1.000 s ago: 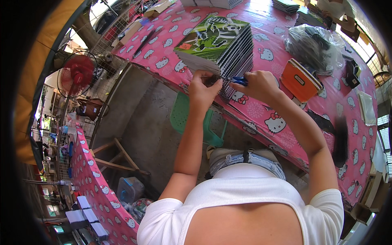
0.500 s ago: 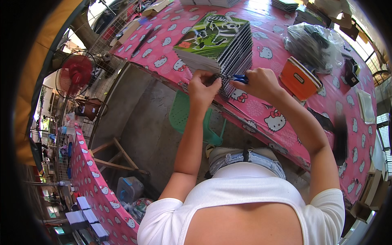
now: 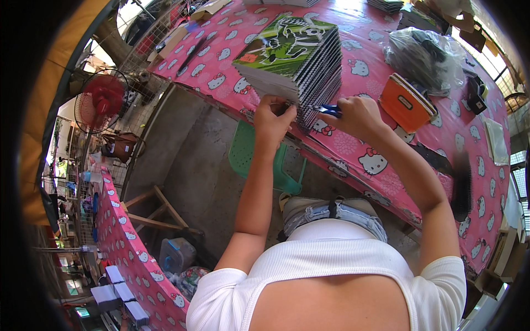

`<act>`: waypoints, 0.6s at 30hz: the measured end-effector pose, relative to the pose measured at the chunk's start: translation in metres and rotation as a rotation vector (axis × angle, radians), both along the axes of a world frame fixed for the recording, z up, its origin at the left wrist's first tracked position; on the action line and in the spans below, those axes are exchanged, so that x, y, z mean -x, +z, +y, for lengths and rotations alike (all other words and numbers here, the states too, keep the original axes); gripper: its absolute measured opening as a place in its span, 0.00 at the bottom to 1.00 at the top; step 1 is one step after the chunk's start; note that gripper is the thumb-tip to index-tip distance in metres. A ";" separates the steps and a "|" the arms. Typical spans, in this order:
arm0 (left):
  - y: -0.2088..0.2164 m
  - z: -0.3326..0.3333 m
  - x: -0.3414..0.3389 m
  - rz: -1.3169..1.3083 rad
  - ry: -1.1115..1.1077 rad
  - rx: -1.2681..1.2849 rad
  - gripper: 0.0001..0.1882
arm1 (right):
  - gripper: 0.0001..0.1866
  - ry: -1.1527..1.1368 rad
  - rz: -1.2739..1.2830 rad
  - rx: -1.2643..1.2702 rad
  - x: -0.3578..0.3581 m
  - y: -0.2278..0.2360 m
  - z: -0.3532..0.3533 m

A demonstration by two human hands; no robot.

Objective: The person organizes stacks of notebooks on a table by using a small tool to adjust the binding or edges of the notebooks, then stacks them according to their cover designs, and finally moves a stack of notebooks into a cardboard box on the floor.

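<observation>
A tall stack of spiral-bound notebooks [image 3: 290, 47] with green covers stands at the table's near edge, its wire spines facing right. At the stack's near corner my left hand [image 3: 271, 120] pinches, thumb against fingers; whatever lies between the fingertips is hidden. My right hand [image 3: 358, 117] is wrapped round the blue handles of small pliers [image 3: 329, 110]. The jaws point left at the wire spines, low on the near corner. Whether the jaws touch a wire is too small to tell.
An orange notebook [image 3: 406, 103] lies right of my right hand, before a clear plastic bag [image 3: 425, 60] of dark things. Dark wire coils [image 3: 460, 187] lie by my right forearm. Below the pink table's [image 3: 353, 140] edge stands a green plastic stool [image 3: 241, 151].
My right hand and the pliers have shifted slightly to the right, away from my left fingertips. My left hand stays at the stack's corner, nearly unmoved.
</observation>
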State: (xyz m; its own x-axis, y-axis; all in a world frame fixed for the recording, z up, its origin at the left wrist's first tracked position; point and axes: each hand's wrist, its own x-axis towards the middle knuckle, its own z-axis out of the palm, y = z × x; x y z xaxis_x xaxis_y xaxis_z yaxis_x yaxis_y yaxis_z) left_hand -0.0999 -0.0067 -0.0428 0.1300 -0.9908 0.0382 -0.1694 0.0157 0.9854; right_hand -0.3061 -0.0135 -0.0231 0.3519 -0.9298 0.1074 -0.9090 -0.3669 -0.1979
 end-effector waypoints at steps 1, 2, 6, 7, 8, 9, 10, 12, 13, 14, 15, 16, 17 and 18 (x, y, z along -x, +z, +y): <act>0.001 0.000 0.002 0.012 -0.007 -0.006 0.21 | 0.33 0.029 -0.056 0.205 0.004 -0.009 -0.002; 0.002 0.001 0.004 0.000 -0.015 -0.007 0.21 | 0.31 0.059 -0.111 0.409 0.007 -0.019 -0.005; 0.004 0.005 0.007 -0.035 -0.022 0.021 0.21 | 0.30 0.027 -0.096 0.250 -0.005 -0.017 -0.005; 0.001 0.005 0.006 -0.038 -0.020 0.039 0.22 | 0.31 0.017 -0.061 0.148 -0.008 -0.013 -0.005; -0.002 0.003 0.004 -0.028 -0.014 0.028 0.23 | 0.32 0.007 -0.026 0.045 -0.010 -0.008 -0.004; -0.005 0.001 0.002 -0.016 -0.006 0.015 0.23 | 0.33 -0.002 0.011 -0.059 -0.012 -0.006 -0.003; -0.007 0.000 -0.001 -0.005 0.001 0.003 0.24 | 0.33 0.006 -0.021 0.008 -0.009 -0.009 -0.001; -0.010 0.000 -0.002 0.068 -0.015 -0.017 0.24 | 0.33 0.015 -0.085 0.139 0.001 -0.021 0.005; -0.011 0.001 0.000 0.104 -0.027 -0.027 0.24 | 0.33 0.045 -0.108 0.324 0.003 -0.028 0.001; -0.011 0.002 0.003 0.059 -0.033 -0.021 0.23 | 0.33 0.076 -0.130 0.508 0.005 -0.035 -0.008; -0.004 0.004 0.006 0.010 -0.035 -0.013 0.22 | 0.33 0.110 -0.155 0.694 0.003 -0.033 -0.011; 0.000 0.005 0.008 -0.039 -0.038 -0.004 0.22 | 0.33 0.074 -0.122 0.512 0.001 -0.032 -0.010; -0.003 0.003 0.008 -0.033 -0.038 0.001 0.21 | 0.33 0.037 -0.089 0.330 -0.001 -0.031 -0.008; -0.008 0.002 0.005 -0.027 -0.032 0.007 0.21 | 0.33 0.007 -0.056 0.148 -0.006 -0.025 -0.005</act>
State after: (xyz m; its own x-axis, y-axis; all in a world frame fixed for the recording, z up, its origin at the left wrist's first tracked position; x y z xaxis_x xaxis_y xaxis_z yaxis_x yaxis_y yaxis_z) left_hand -0.1052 -0.0042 -0.0509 0.0972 -0.9941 0.0483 -0.1954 0.0285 0.9803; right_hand -0.3001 -0.0189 -0.0478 0.3482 -0.8999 0.2624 -0.8953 -0.4022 -0.1914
